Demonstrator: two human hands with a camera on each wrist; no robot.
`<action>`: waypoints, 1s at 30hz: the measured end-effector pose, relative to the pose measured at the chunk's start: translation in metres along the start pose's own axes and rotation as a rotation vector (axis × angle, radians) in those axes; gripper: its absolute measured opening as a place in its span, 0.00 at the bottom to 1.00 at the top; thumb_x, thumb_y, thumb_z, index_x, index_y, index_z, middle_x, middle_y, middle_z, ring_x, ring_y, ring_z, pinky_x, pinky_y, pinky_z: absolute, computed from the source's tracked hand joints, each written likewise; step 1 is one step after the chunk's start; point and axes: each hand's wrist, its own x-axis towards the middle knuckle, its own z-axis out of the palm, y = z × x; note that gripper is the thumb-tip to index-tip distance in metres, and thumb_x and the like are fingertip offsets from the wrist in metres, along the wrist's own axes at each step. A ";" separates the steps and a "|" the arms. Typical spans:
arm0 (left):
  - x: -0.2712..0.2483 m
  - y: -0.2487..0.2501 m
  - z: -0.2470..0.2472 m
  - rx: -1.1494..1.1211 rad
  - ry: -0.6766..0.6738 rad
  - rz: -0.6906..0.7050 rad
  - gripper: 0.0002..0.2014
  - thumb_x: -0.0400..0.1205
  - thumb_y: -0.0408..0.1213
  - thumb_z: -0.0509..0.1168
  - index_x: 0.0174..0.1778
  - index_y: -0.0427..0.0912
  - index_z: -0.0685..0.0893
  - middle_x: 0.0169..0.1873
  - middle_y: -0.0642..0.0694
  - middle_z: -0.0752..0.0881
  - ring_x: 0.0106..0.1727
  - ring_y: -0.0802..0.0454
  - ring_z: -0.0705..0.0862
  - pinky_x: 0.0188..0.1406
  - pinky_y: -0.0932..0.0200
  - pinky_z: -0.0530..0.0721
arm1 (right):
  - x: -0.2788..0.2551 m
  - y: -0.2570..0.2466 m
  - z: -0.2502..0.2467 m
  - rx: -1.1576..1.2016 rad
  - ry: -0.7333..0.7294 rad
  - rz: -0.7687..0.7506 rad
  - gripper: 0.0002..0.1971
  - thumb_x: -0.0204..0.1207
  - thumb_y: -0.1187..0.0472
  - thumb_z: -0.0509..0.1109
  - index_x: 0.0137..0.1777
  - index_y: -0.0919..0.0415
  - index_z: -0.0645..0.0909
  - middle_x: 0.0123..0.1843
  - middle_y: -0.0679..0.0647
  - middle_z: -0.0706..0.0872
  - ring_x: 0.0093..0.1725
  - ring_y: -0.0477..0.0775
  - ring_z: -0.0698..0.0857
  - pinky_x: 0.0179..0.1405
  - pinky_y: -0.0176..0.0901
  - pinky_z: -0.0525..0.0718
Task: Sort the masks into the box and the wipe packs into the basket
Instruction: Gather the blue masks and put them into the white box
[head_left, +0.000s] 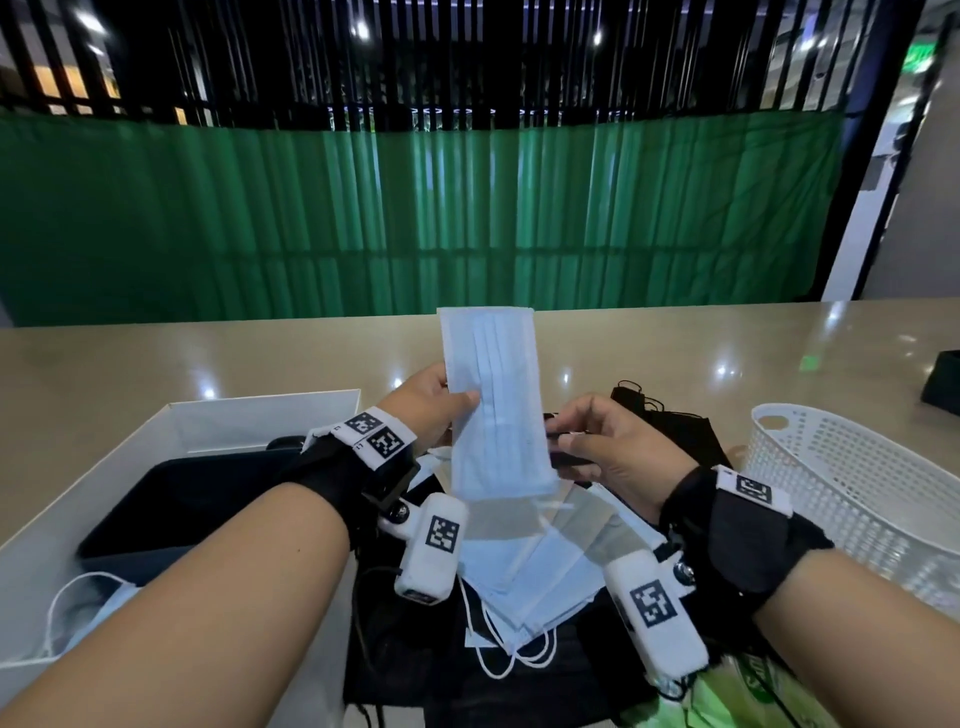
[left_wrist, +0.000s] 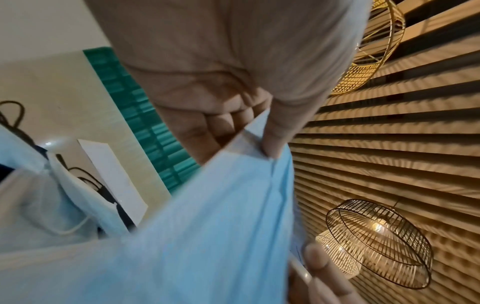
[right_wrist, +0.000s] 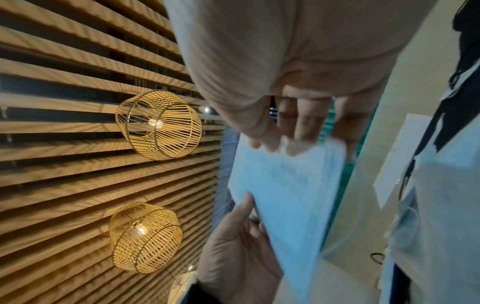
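Observation:
I hold a light blue pleated mask (head_left: 493, 400) upright above the table. My left hand (head_left: 449, 410) pinches its left edge, thumb in front and fingers behind. My right hand (head_left: 558, 434) has curled fingers pinching its lower right edge. The left wrist view shows the mask (left_wrist: 207, 226) under my left thumb (left_wrist: 275, 142). In the blurred right wrist view the mask (right_wrist: 291, 195) meets my right fingertips (right_wrist: 303, 131). Below lies a fanned pile of blue masks (head_left: 545, 561). The white box (head_left: 182, 421) stands at the left, the white basket (head_left: 857, 483) at the right.
Black masks (head_left: 670, 421) lie behind my right hand. More black fabric sits under the blue pile. A green wipe pack (head_left: 753, 691) shows at the bottom right. The box holds dark items and a mask with a white loop (head_left: 88, 597). A dark object (head_left: 943, 384) sits at the far right.

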 end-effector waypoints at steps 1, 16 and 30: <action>0.001 -0.001 -0.001 0.028 0.034 0.004 0.09 0.84 0.32 0.61 0.58 0.47 0.79 0.47 0.49 0.88 0.46 0.50 0.88 0.45 0.53 0.87 | 0.000 0.005 -0.006 -0.077 0.036 0.027 0.08 0.78 0.71 0.65 0.45 0.57 0.77 0.48 0.57 0.81 0.45 0.51 0.82 0.45 0.44 0.83; -0.008 0.005 0.008 0.080 0.082 -0.058 0.19 0.81 0.18 0.50 0.58 0.40 0.80 0.35 0.48 0.83 0.27 0.57 0.82 0.16 0.71 0.77 | -0.011 0.040 -0.061 -0.773 -0.043 0.536 0.13 0.76 0.48 0.70 0.46 0.58 0.78 0.39 0.54 0.80 0.34 0.49 0.78 0.28 0.37 0.73; -0.007 0.004 0.007 0.014 0.136 -0.090 0.19 0.80 0.20 0.51 0.55 0.42 0.81 0.40 0.43 0.85 0.38 0.47 0.83 0.34 0.61 0.84 | 0.041 0.047 -0.016 -0.307 0.264 0.444 0.20 0.84 0.50 0.58 0.65 0.63 0.78 0.65 0.65 0.81 0.57 0.62 0.82 0.67 0.52 0.78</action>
